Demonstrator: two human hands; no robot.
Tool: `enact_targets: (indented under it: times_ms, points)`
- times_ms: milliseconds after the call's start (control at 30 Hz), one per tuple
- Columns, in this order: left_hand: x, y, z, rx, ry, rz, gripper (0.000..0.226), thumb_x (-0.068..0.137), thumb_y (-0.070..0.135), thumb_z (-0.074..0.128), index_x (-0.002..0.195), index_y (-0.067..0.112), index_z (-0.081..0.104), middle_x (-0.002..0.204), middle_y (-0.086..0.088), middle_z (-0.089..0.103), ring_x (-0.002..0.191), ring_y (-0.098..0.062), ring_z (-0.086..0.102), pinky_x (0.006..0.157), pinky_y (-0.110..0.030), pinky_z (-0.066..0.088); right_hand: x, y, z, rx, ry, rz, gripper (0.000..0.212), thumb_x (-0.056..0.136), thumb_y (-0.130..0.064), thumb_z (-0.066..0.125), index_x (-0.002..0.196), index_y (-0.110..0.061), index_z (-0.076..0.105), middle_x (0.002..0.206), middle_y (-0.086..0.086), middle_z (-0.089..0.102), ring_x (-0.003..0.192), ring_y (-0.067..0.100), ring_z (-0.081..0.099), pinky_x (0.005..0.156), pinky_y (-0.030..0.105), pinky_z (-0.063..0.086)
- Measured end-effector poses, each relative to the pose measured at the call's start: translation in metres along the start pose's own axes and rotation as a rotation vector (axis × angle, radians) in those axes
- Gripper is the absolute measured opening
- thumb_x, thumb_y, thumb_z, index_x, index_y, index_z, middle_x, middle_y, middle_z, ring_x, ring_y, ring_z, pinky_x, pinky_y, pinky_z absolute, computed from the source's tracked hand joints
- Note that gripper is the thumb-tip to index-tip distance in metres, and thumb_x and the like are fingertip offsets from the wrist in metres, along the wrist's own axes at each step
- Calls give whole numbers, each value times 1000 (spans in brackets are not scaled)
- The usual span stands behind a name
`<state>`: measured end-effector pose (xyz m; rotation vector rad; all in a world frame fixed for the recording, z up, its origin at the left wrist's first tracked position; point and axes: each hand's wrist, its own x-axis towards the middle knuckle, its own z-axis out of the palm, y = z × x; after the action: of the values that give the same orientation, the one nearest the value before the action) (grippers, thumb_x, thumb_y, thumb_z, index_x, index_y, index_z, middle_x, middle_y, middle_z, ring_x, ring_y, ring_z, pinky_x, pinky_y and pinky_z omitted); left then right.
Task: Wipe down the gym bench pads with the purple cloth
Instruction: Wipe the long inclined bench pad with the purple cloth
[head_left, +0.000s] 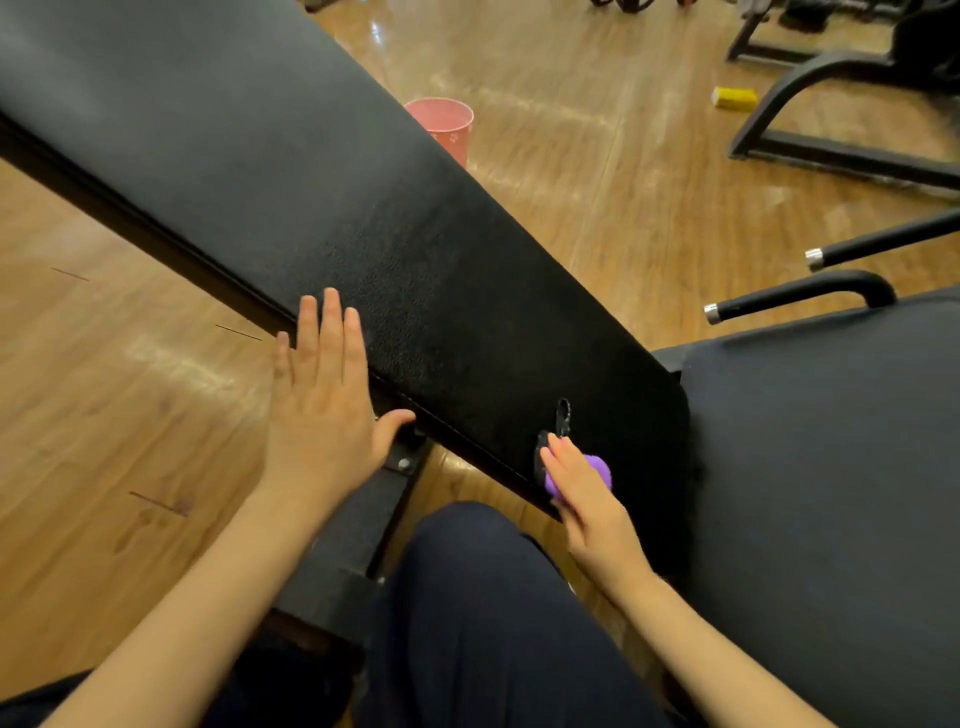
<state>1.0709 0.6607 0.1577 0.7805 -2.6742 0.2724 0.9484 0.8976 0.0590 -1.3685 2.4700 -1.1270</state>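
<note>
A long black backrest pad runs from the upper left down to the lower middle of the head view. A second black seat pad lies at the right. My left hand lies flat with straight fingers on the near side edge of the backrest pad. My right hand holds the bunched purple cloth against the lower end of that pad, next to a small black strap loop. Most of the cloth is hidden under the hand.
A pink bin stands on the wooden floor behind the backrest pad. A yellow block lies on the floor at the upper right beside black machine frames. Two black handles with silver tips stick out at the right. My dark-trousered knee is below the pad.
</note>
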Motion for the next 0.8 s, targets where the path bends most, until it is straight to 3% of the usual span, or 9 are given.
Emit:
enact_targets:
  times_ms: [67, 167, 200, 333, 400, 467, 633, 800]
  points:
    - [2, 2, 3, -2, 0, -12, 116, 63, 50, 80, 142, -11, 22, 151, -31, 20, 141, -44, 10, 111, -55, 21, -13, 18, -8, -92, -52, -90, 48, 92, -22, 42, 137, -8, 37, 144, -3, 36, 137, -1, 21, 111, 13, 14]
    - [2, 8, 7, -5, -3, -27, 118, 62, 50, 80, 143, -10, 18, 152, -31, 18, 141, -43, 7, 112, -53, 19, -28, 34, -14, -118, -83, -63, 45, 94, -34, 36, 136, -15, 34, 151, -25, 16, 139, -3, 15, 111, 13, 10]
    - [2, 8, 6, -8, -2, -28, 119, 62, 50, 81, 143, -9, 16, 152, -31, 17, 141, -43, 6, 112, -53, 19, -25, 34, -13, -127, -81, -71, 45, 94, -32, 35, 135, -16, 33, 152, -24, 15, 139, -3, 13, 112, 13, 9]
    - [2, 10, 3, -21, -27, -44, 123, 62, 53, 80, 144, -3, 8, 152, -30, 15, 142, -41, 4, 113, -52, 19, 32, -10, -1, -165, -79, -288, 45, 89, -10, 38, 134, -6, 41, 142, 10, 37, 140, 11, 18, 114, 18, 11]
    - [2, 10, -2, -39, -39, -36, 123, 62, 54, 80, 143, -7, 11, 151, -30, 19, 142, -43, 6, 111, -52, 23, 76, -47, 7, -118, -67, -360, 44, 88, -4, 38, 131, 0, 47, 139, 16, 42, 135, 20, 26, 114, 19, 13]
    - [1, 5, -7, -91, -7, -3, 119, 63, 49, 81, 142, -12, 18, 150, -30, 21, 141, -42, 9, 110, -51, 25, 107, -75, 10, -114, -53, -385, 44, 88, -3, 41, 131, 0, 48, 140, 15, 42, 134, 16, 25, 113, 16, 11]
    - [7, -31, -39, -181, 128, -172, 117, 70, 47, 77, 143, -12, 9, 152, -26, 2, 140, -36, -2, 113, -46, 11, 90, -72, 0, -178, -112, -471, 41, 95, -16, 37, 134, -3, 42, 143, 9, 34, 136, 17, 25, 114, 23, 16]
    - [9, -69, -51, -261, -40, -268, 121, 76, 64, 59, 135, 5, -28, 142, -13, -35, 133, -25, -34, 113, -34, -15, 101, -87, 8, -172, -85, -468, 45, 89, -9, 40, 134, -6, 41, 141, 7, 37, 135, 16, 25, 113, 20, 16]
